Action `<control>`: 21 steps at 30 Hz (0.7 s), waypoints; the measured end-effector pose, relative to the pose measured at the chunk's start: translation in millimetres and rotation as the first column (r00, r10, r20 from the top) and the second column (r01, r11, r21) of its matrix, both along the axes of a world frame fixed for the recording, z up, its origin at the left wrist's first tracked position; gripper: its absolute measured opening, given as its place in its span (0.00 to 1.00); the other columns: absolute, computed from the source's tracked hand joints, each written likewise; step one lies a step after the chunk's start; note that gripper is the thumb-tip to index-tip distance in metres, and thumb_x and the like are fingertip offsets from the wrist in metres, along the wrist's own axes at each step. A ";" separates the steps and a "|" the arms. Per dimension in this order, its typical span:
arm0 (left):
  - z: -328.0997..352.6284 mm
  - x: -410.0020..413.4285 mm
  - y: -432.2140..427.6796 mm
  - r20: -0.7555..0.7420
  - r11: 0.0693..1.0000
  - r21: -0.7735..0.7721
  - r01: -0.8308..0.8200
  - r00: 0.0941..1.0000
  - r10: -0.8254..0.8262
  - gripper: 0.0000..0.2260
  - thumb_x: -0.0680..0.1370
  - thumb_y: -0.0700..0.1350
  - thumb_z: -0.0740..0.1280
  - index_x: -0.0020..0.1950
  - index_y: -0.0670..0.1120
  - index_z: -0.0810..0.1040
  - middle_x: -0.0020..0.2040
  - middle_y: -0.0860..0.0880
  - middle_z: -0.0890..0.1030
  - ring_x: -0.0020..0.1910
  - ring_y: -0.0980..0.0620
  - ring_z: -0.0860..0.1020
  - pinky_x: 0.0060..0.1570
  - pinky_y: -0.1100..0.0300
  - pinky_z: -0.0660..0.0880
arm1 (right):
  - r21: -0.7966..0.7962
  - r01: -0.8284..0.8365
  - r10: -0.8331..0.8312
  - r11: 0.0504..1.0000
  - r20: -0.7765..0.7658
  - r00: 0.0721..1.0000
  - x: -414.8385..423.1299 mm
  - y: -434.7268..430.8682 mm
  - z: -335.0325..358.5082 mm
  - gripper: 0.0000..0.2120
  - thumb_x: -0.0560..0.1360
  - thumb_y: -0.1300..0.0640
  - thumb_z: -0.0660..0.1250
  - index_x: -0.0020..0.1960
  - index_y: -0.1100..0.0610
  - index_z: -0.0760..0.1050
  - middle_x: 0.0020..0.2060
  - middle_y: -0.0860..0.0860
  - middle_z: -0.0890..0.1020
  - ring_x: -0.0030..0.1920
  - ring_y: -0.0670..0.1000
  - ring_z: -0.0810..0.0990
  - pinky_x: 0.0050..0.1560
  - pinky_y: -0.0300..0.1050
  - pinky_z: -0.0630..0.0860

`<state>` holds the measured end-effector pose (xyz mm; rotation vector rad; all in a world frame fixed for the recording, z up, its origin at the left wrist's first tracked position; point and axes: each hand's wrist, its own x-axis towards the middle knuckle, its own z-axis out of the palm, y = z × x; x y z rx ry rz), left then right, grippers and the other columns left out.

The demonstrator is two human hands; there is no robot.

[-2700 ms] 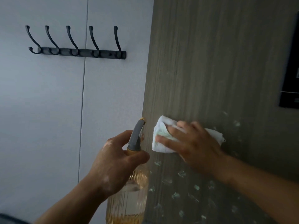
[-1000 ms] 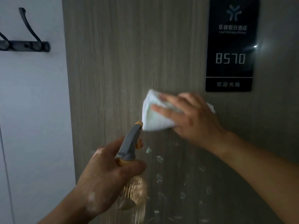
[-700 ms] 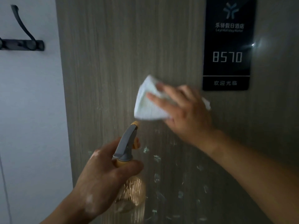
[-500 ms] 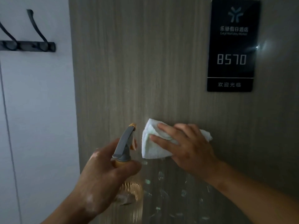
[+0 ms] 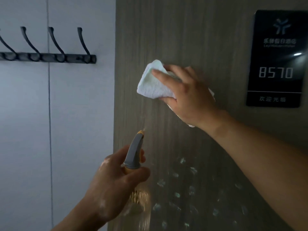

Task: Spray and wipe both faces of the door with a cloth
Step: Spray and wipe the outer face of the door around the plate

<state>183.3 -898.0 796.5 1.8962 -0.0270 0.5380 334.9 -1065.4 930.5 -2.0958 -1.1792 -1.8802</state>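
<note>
**A:** Pretty dim shot, right? The door [image 5: 191, 39] looks murky, darkest toward the lower right.

**B:** Yeah, the pale wall [image 5: 75, 114] on the left catches more light and goes bluish. There's a white glare spot on the black room sign [image 5: 275, 59], and its small text is smeared. Brightest thing is the cloth [image 5: 155, 84]. Low down the spray bottle [image 5: 138, 202] is blurry, and the droplets [image 5: 176, 194] glint softly.

Pale panelled wall [image 5: 25, 130], black coat-hook rail [image 5: 48, 57], dim light.
</note>
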 end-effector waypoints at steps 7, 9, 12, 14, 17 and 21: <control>-4.6 -0.6 16.6 -0.006 0.999 -0.005 -0.044 0.999 0.044 0.17 0.63 0.54 0.78 0.51 0.60 0.82 0.43 0.57 0.85 0.41 0.51 0.85 0.49 0.46 0.84 | -0.017 0.044 -0.044 0.999 0.036 0.998 4.1 4.6 -3.1 0.31 0.75 0.48 0.73 0.77 0.47 0.71 0.71 0.56 0.75 0.60 0.61 0.76 0.57 0.65 0.74; -7.5 0.4 23.0 0.005 0.997 -0.022 -0.069 0.998 0.069 0.14 0.68 0.50 0.79 0.50 0.60 0.82 0.42 0.55 0.86 0.40 0.50 0.85 0.48 0.44 0.84 | -0.026 0.054 -0.053 0.998 0.046 0.998 2.0 8.5 -11.3 0.30 0.77 0.50 0.72 0.77 0.47 0.70 0.71 0.56 0.75 0.59 0.61 0.76 0.57 0.63 0.75; -10.9 -2.9 32.5 0.021 0.992 -0.052 -0.118 0.993 0.119 0.14 0.70 0.43 0.77 0.51 0.58 0.81 0.40 0.53 0.86 0.39 0.50 0.86 0.47 0.44 0.83 | -0.164 0.040 -0.028 0.986 0.073 0.997 2.2 15.7 -65.6 0.29 0.78 0.57 0.67 0.78 0.47 0.70 0.72 0.58 0.75 0.59 0.62 0.77 0.55 0.58 0.74; -13.0 -7.2 37.5 0.032 0.989 -0.057 -0.139 0.989 0.141 0.14 0.71 0.43 0.76 0.51 0.57 0.81 0.40 0.51 0.86 0.40 0.49 0.86 0.46 0.45 0.83 | -0.306 0.046 -0.030 0.951 0.057 0.998 0.7 12.2 -114.0 0.32 0.77 0.56 0.70 0.79 0.46 0.66 0.73 0.59 0.74 0.61 0.60 0.77 0.56 0.57 0.73; -19.2 -13.4 42.6 0.019 0.989 -0.056 -0.140 0.990 0.141 0.14 0.71 0.43 0.76 0.52 0.58 0.80 0.41 0.50 0.86 0.41 0.49 0.86 0.46 0.46 0.82 | -0.451 0.088 -0.073 0.888 0.050 0.996 -2.0 0.5 -151.3 0.33 0.78 0.53 0.68 0.80 0.45 0.63 0.75 0.58 0.72 0.63 0.58 0.77 0.56 0.56 0.73; -26.5 -19.6 46.6 0.001 0.992 -0.040 -0.121 0.993 0.121 0.15 0.71 0.43 0.76 0.52 0.59 0.80 0.40 0.53 0.86 0.38 0.55 0.86 0.41 0.55 0.80 | -0.332 0.042 -0.040 0.942 0.011 0.999 -4.4 11.4 -113.5 0.28 0.78 0.57 0.65 0.78 0.47 0.69 0.73 0.58 0.74 0.61 0.60 0.78 0.56 0.56 0.73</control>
